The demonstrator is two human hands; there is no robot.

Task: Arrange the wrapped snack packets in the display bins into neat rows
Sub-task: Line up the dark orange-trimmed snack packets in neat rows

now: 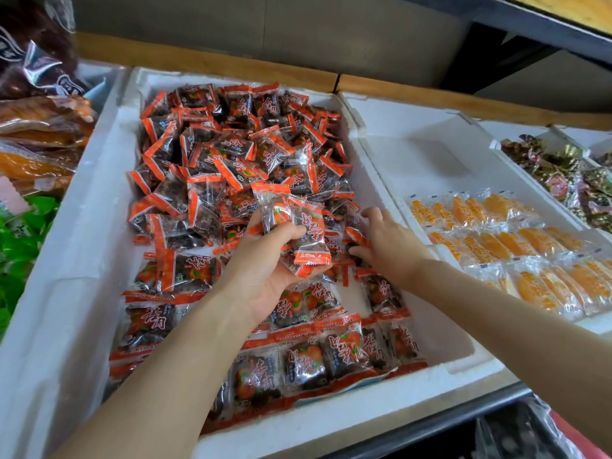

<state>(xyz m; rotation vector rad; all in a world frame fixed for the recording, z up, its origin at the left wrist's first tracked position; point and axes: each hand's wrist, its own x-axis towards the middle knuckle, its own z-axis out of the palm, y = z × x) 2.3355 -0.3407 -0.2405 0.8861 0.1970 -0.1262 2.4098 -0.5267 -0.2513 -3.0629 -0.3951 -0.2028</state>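
A white foam bin (82, 246) holds several orange-edged clear packets of dark snacks. Those at the back lie in a loose heap (238, 150); those at the front lie flat in rows (308, 356). My left hand (265, 263) is palm up over the middle of the bin and grips a small bunch of these packets (294, 223). My right hand (384, 243) reaches down by the bin's right wall, its fingers spread on loose packets (356, 235) there; whether it holds one is hidden.
To the right, a second white foam bin (430, 150) holds rows of yellow-orange packets (516, 246) at its front. Further right are gold-wrapped sweets (569, 173). On the left are bagged dried goods (39, 120) and green packets (20, 246). A wooden ledge (231, 66) runs behind.
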